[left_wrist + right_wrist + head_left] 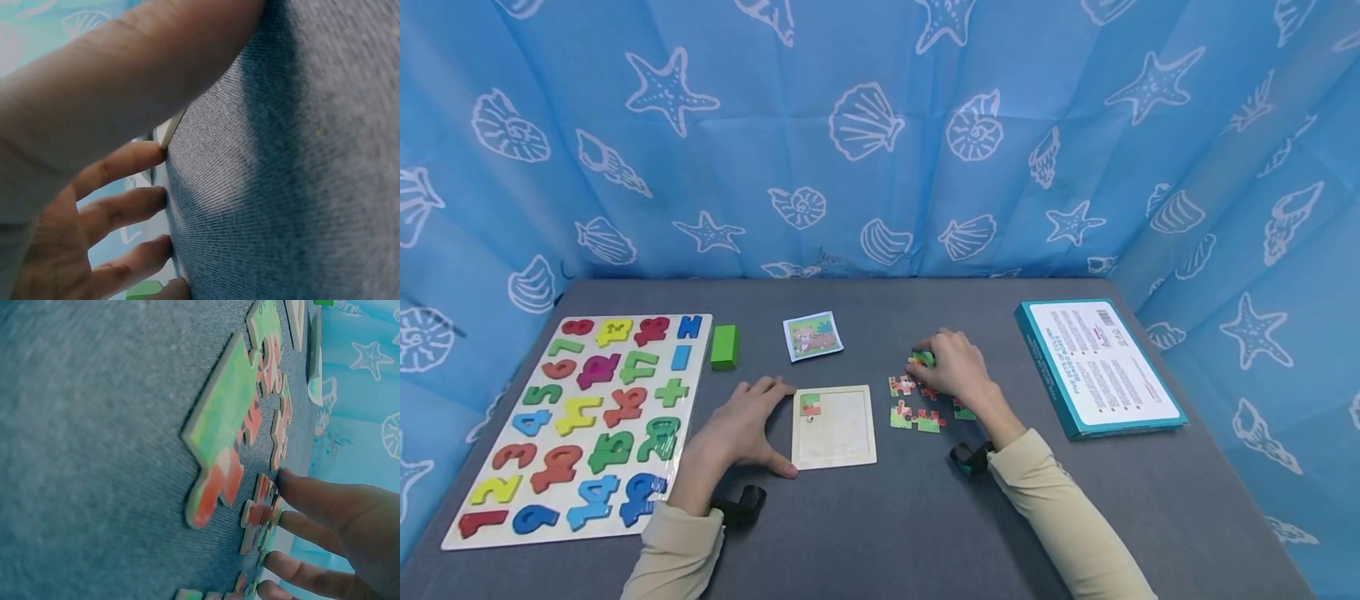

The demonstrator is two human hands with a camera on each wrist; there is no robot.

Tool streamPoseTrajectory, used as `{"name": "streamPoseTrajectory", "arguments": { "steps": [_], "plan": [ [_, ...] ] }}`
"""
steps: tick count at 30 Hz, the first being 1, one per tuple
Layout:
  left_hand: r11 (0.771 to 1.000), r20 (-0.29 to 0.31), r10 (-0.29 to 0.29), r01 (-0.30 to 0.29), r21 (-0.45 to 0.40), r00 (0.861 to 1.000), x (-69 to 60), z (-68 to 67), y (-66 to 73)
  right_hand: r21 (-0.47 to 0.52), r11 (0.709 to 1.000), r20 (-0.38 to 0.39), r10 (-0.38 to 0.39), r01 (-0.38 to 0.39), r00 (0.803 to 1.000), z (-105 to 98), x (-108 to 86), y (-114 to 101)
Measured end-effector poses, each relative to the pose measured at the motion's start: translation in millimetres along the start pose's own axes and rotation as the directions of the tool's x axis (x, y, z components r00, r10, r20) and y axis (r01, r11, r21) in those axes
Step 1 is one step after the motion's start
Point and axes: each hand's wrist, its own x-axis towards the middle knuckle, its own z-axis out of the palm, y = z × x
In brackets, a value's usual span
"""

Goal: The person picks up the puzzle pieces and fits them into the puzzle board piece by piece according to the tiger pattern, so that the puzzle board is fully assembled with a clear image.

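My left hand (737, 425) rests at the left side of a square wooden tray (846, 429), thumb by its lower corner and a fingertip by its upper one. In the left wrist view a fingertip touches the tray's pale edge (169, 132). A green and red puzzle piece (810, 403) lies in the tray's upper left corner. To the right, my right hand (957, 364) pinches a green puzzle piece (922, 358), its fingers partly hiding it. Several loose pieces (928, 422) lie below that hand; the right wrist view shows a large green and red one (225, 406) close up.
At the left lies a number board (571, 414) with coloured numerals, and beside it a green block (725, 347). A small picture card (812, 336) is behind the tray. A teal and white box (1101, 367) lies at the right. A blue shell-patterned curtain (880, 167) hangs behind the table.
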Motion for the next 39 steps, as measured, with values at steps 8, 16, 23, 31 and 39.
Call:
{"name": "streamPoseTrajectory", "arguments": {
  "steps": [8,16,23,31,39],
  "plan": [
    [1.000,0.002,-0.007,0.007,-0.004,1.000,-1.2,-0.5,0.6,-0.006,1.000,-0.014,0.003,-0.003,1.000,2,2.7,-3],
    [1.000,0.010,-0.012,0.012,0.005,1.000,-0.6,-0.2,0.2,0.010,1.000,-0.038,-0.001,0.002,0.999,3,4.0,-5],
    [1.000,0.006,-0.009,0.009,0.004,1.000,-1.0,-0.5,0.3,0.013,1.000,-0.045,0.011,-0.010,0.999,6,5.9,-7],
    [1.000,0.009,-0.012,0.012,0.001,1.000,-1.1,-0.6,0.4,0.024,1.000,-0.053,0.000,0.001,0.999,7,5.4,-14],
    [1.000,0.013,-0.020,0.020,-0.002,1.000,-0.7,-0.2,-0.2,0.020,0.998,-0.085,-0.065,0.067,0.994,5,4.9,-34]
  ]
}}
